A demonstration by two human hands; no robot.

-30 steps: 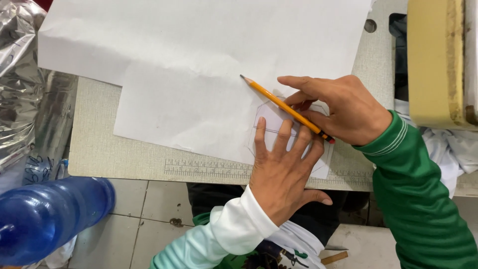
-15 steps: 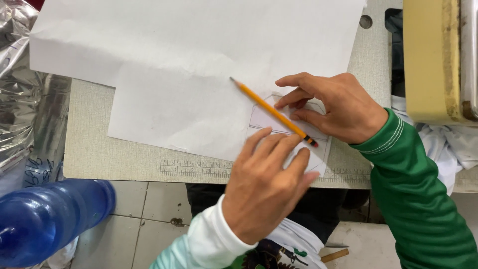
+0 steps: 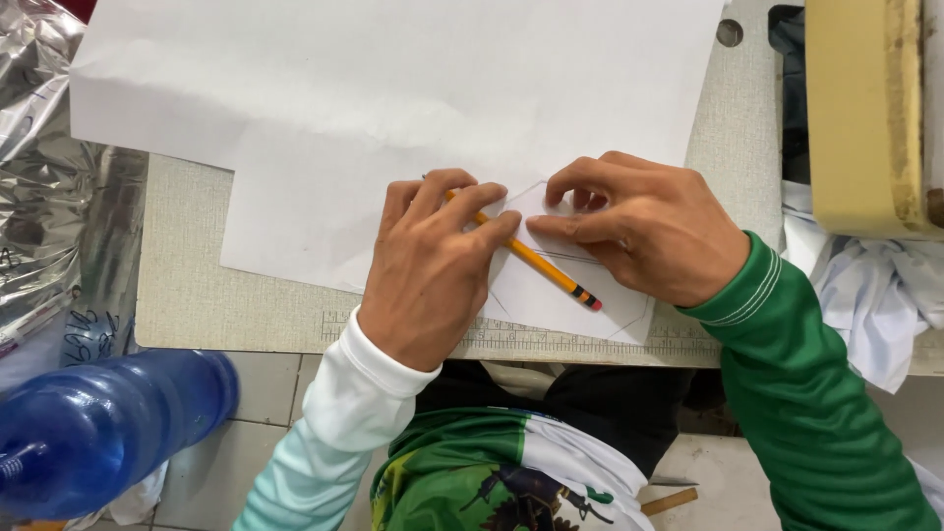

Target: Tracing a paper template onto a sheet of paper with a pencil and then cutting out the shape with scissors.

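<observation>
Two hands worked one pencil over paper at the frame's centre.

The left hand [image 3: 428, 270], fingers curled, gripped one yellow pencil [image 3: 539, 262] lying slantwise on a small white paper piece [image 3: 570, 295]; the right hand [image 3: 639, 231], fingers bent, pressed that piece down. Two larger white sheets [image 3: 393, 88] lay above on the table [image 3: 187, 295]. One blue bottle [image 3: 98, 433] sat lower left.

Bright, even light overhead, white paper [image 3: 393, 88] nearly blown out; soft shadows under the hands; foil [image 3: 39, 177] glints, blue bottle [image 3: 98, 433] blurred.
</observation>
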